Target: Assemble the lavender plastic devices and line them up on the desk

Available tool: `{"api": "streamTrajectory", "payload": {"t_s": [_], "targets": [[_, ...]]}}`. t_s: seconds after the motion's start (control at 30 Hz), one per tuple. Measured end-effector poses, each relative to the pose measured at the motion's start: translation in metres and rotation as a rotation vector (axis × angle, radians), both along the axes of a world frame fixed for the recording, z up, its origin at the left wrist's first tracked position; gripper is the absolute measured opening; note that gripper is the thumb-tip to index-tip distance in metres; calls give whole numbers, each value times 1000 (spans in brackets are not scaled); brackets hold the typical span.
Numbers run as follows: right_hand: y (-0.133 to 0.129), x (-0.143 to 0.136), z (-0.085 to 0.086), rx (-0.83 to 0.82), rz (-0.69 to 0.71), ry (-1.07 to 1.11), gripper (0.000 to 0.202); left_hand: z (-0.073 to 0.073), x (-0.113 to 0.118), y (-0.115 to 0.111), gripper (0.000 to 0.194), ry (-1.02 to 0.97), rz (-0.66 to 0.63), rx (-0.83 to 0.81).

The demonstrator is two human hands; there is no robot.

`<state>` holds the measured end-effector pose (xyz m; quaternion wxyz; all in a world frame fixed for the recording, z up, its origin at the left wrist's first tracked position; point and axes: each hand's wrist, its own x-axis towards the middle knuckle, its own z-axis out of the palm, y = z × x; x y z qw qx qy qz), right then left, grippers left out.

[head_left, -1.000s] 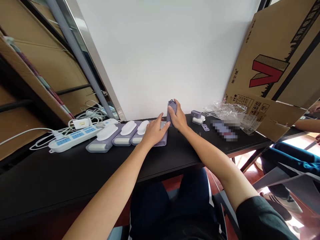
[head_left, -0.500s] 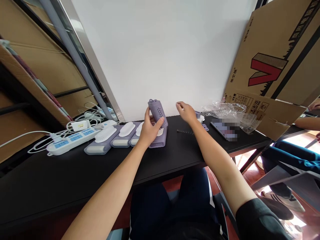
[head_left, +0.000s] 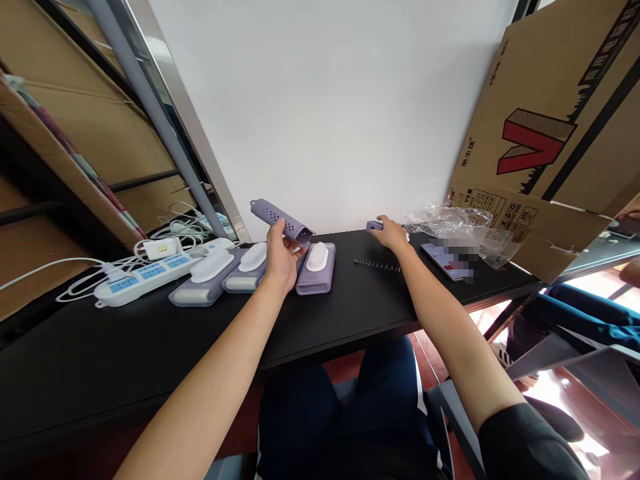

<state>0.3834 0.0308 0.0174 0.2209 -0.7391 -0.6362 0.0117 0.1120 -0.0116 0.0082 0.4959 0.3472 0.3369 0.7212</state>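
Note:
A purple perforated sleeve [head_left: 280, 219] is held in my left hand [head_left: 281, 257], tilted with its open end toward the right. My right hand [head_left: 393, 235] grips a small purple part [head_left: 374, 226] near the table's back edge. On the black table a thin metal spring [head_left: 375, 265] lies just below my right hand. Beneath and beside my left hand stand purple cases with white brushes on top, among them the case at the right [head_left: 316, 283] with its brush [head_left: 317, 257].
A white power strip [head_left: 145, 275] with tangled cables is at the left. Right of my right hand are a phone [head_left: 447, 260] and crumpled clear plastic [head_left: 450, 219]. A large cardboard box [head_left: 530, 133] stands behind them. Part of another person shows at the right edge.
The sleeve has swung from near upright to a slant, its open end now facing right, and moved left with my left hand. My right hand has moved right and taken the small purple part.

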Motion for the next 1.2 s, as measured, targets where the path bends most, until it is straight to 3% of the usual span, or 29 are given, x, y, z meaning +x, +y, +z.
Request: {"api": "streamTrajectory", "payload": {"t_s": [0.1, 0.27, 0.33, 0.43, 0.57, 0.8, 0.9, 1.03, 1.2], "targets": [[-8, -22, -1, -49, 178, -43, 61, 2, 1, -2, 51, -16, -42, 4], [-12, -33, -3, -153, 360, 34, 42, 3, 0, -4, 51, -22, -92, -13], [-9, -25, -1, -109, 295, 43, 40, 4, -1, -4, 50, -32, -114, -19], [-5, -6, 1, -49, 66, -57, 37, 4, -1, -4, 50, -55, -123, -24], [-1, 12, -1, -74, -110, -68, 40, 4, 0, -4, 47, -58, -120, -28], [2, 15, 0, -64, -77, 24, 40, 3, 1, -3, 49, -56, -116, -21], [6, 23, -3, -28, -139, 25, 46, 3, 1, -3, 50, -70, -120, -24], [9, 35, -8, -160, -154, 23, 57, 4, 2, -4, 53, -86, -113, -19], [2, 30, -2, -270, -30, -76, 62, 5, 3, -5, 52, -105, -111, -20]]}}
